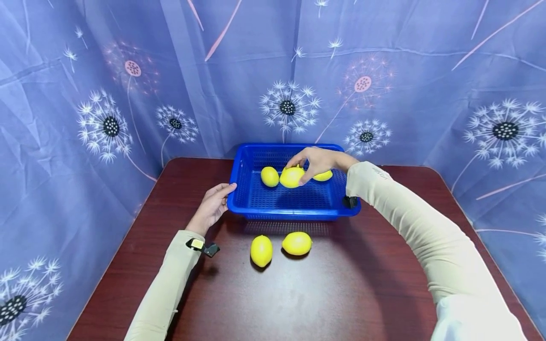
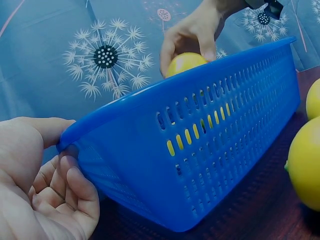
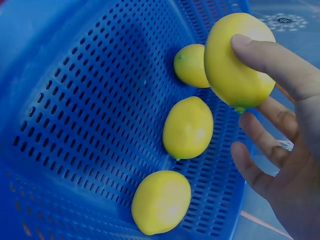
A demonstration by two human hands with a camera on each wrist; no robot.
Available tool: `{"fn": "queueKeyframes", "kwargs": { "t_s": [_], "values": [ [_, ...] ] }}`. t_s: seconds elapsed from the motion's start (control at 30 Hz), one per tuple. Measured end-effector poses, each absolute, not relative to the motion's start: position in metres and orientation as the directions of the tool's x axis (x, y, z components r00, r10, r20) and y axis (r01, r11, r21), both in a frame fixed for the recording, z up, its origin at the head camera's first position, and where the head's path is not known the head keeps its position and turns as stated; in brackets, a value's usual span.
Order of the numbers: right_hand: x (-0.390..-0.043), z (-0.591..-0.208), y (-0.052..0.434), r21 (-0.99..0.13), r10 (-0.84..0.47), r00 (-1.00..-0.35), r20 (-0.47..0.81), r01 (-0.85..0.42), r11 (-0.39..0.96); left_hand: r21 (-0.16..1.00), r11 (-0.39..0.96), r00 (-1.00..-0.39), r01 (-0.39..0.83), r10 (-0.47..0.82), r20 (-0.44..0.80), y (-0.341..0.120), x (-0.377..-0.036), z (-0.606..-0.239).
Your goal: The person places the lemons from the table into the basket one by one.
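Note:
My right hand (image 1: 317, 161) pinches a lemon (image 3: 239, 60) between thumb and fingers, over the inside of a blue plastic basket (image 1: 294, 211). Three more lemons lie on the basket's floor, one of them (image 3: 161, 202) at the bottom of the right wrist view, another lemon (image 3: 188, 128) in the middle. The third lemon (image 3: 190, 66) is partly covered by the held one. At the basket's left end, my left hand (image 1: 210, 206) grips the rim, thumb on top and fingers curled below, as the left wrist view shows.
Two lemons lie on the dark red-brown table (image 1: 341, 284) in front of the basket: an upright-pointing lemon (image 1: 261, 251) and a sideways lemon (image 1: 297, 243). Behind and beside the table hangs a blue curtain (image 1: 239, 94) with dandelion prints.

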State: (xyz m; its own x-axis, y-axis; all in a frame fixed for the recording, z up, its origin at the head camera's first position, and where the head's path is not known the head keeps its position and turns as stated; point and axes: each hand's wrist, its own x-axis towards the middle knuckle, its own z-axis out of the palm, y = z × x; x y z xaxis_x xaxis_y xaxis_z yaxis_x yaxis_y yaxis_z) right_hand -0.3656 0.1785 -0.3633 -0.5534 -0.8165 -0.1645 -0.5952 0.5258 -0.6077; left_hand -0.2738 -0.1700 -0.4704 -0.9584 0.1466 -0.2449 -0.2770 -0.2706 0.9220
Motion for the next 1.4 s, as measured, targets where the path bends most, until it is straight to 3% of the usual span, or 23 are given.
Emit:
{"fn": "queueKeyframes", "kwargs": {
  "t_s": [0.53,0.87,1.4],
  "values": [
    [-0.38,-0.393,0.154,-0.505,-0.739,-0.578,-0.347,-0.549,0.667,0.923,-0.272,-0.961,-0.271,0.127,-0.245,-0.168,-0.272,-0.469],
    [-0.384,-0.4,0.141,-0.46,-0.743,-0.569,-0.352,-0.586,0.667,0.927,-0.261,-0.962,-0.27,0.123,-0.245,-0.17,-0.272,-0.469],
    [-0.381,-0.395,0.14,-0.412,-0.656,-0.597,-0.462,-0.51,0.755,0.923,-0.277,-0.962,-0.267,0.133,-0.238,-0.17,-0.272,-0.469]
  ]
}}
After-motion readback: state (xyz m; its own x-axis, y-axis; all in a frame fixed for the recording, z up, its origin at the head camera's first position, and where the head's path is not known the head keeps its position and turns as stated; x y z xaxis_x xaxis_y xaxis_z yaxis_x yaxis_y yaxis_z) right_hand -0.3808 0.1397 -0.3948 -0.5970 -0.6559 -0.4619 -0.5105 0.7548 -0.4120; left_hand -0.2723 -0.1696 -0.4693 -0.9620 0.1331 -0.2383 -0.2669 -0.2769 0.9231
